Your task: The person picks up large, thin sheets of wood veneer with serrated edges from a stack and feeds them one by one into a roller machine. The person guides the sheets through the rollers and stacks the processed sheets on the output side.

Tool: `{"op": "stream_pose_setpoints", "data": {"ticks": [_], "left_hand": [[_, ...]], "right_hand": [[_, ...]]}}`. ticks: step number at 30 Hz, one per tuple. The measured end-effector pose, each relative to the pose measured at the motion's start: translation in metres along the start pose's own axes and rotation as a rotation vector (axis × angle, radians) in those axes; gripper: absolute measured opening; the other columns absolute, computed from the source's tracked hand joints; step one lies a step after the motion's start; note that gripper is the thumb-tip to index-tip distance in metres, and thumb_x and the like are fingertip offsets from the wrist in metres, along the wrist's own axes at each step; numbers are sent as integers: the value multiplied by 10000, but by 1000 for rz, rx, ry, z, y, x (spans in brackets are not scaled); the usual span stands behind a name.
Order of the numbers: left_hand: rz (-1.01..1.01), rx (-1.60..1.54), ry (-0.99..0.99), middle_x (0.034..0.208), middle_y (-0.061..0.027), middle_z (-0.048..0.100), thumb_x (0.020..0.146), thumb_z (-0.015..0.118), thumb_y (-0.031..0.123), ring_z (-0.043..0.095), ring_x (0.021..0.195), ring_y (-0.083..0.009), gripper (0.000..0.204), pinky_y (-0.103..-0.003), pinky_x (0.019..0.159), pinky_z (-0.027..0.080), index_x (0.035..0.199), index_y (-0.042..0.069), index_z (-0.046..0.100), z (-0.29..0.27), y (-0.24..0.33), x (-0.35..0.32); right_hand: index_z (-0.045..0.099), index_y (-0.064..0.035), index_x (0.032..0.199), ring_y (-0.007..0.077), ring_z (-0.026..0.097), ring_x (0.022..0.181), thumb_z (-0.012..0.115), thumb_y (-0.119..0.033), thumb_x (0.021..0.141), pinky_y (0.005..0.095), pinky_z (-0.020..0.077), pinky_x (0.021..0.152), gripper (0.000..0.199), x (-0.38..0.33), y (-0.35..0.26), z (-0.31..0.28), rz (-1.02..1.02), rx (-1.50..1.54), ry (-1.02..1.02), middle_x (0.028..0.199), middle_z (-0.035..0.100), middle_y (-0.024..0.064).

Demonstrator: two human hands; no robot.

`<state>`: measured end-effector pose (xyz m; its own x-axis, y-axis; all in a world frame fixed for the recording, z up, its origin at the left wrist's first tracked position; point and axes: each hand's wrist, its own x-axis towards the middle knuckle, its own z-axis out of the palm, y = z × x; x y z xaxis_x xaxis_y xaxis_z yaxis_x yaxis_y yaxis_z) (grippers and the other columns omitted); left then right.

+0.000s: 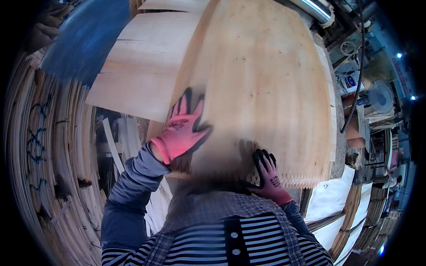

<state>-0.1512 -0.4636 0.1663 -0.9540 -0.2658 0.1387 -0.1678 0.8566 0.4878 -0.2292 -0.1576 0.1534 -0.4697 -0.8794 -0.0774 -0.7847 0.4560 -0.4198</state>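
Note:
In front of me lies a large pale wood veneer sheet (266,88) with a jagged near edge. My left hand (184,128), in a pink and black work glove, rests on its left side with fingers spread. My right hand (267,179), gloved alike, lies at the near edge, its fingers stretched forward onto the sheet and the thumb apart. Neither hand grips anything that I can see. Beyond my left hand, a second veneer sheet (137,66) with splits along its left edge extends out to the left.
Tall stacks of veneer (49,146) line the left, below a blue surface (88,35). Loose veneer strips (113,144) lie by my left arm. A metal roller (317,9) sits at the far right. Along the right are a dark cable (361,62), a fan (380,96) and more veneer sheets (330,197).

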Motion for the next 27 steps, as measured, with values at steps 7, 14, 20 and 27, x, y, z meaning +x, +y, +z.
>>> {"op": "stream_pose_setpoints", "data": {"ticks": [7, 14, 20, 27], "left_hand": [[216, -1092, 19, 1290, -203, 381, 832, 517, 184, 414, 1158, -274, 568, -329, 962, 315, 1314, 4, 276, -70, 25, 16], [-339, -423, 47, 1314, -188, 345, 853, 465, 185, 310, 1232, -293, 522, -373, 1032, 231, 1304, -4, 283, 56, -14, -65], [-571, -779, 86, 1296, -159, 384, 864, 494, 155, 380, 1186, -219, 502, -312, 988, 286, 1304, 3, 307, 31, -8, -58], [-699, -1097, 7, 1129, -84, 541, 854, 536, 157, 497, 997, -129, 425, -241, 854, 395, 1215, -39, 430, 3, -15, -40]], "right_hand": [[410, 62, 1206, 430, 451, 1074, 581, -252, 759, 461, 361, 916, 573, -51, 11, -15, -61, -72, 633, 1179, 453, 267], [596, -31, 1001, 374, 535, 944, 633, -206, 654, 427, 419, 851, 390, 30, -18, -108, -6, -281, 450, 1013, 560, 202], [545, -122, 1103, 307, 525, 993, 623, -235, 711, 394, 412, 862, 416, 128, 57, -99, 50, -340, 492, 1096, 544, 111], [396, -131, 1259, 312, 321, 1208, 586, -241, 757, 435, 256, 994, 548, 206, 120, -85, 174, -408, 553, 1283, 389, 122]]}}
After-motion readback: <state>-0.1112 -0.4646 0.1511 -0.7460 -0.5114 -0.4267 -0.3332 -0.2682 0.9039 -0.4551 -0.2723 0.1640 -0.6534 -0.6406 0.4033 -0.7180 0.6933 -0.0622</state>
